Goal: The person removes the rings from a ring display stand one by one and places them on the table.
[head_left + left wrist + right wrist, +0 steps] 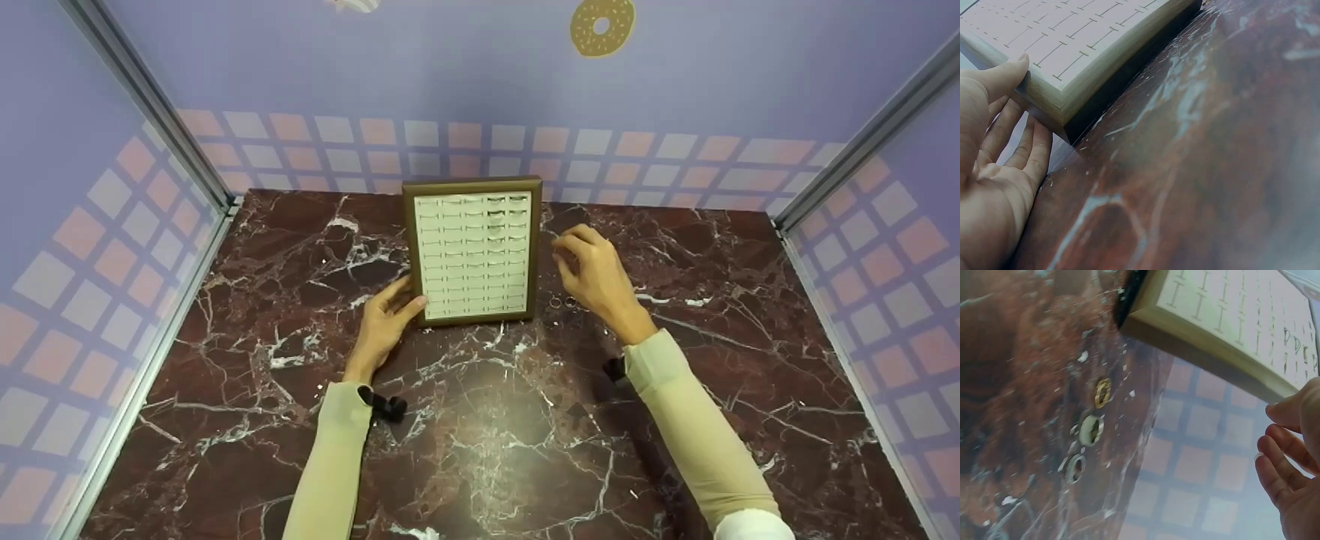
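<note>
A ring display board with a brown frame (535, 255) and a white slotted pad (444, 274) stands tilted back on the table. Several rings (496, 214) sit in slots at its upper right. My left hand (384, 324) grips the frame's lower left side, thumb over the front edge and fingers behind. Just right of the board, my right hand (598, 277) is raised with loosely bent fingers, thumb apart from them, nothing visible between. Below it on the table lie a gold ring (1098, 395), a pale wide ring (1085, 432) and a silvery ring (1069, 470).
The dark red marbled table (480, 420) is enclosed by a patterned back wall (465, 90) and side panels with metal edge strips (161, 352). Small white specks lie around the loose rings. Each wrist carries a black camera mount (387, 406).
</note>
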A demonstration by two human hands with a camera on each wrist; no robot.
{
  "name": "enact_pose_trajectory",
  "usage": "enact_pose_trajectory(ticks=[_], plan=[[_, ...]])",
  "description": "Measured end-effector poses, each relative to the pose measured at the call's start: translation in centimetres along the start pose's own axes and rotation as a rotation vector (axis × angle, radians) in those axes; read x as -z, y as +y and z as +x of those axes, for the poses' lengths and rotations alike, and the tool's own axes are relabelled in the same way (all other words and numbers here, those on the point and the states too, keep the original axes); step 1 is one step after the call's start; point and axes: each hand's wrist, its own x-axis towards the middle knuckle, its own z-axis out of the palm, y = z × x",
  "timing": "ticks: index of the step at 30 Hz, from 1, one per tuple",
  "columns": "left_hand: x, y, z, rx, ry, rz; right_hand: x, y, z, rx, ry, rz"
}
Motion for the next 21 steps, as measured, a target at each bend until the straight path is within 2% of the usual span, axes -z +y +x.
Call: enact_pose_trajectory(ticks=[13, 21], plan=[[0.1, 0.0, 0.0, 0.007, 0.021, 0.000, -0.6, -1.4, 2.4, 0.033, 0.065, 0.037], [0.1, 0.0, 0.0, -0.003, 0.006, 0.010, -0.7, -2.0, 3.4, 0.043, 0.087, 0.054]])
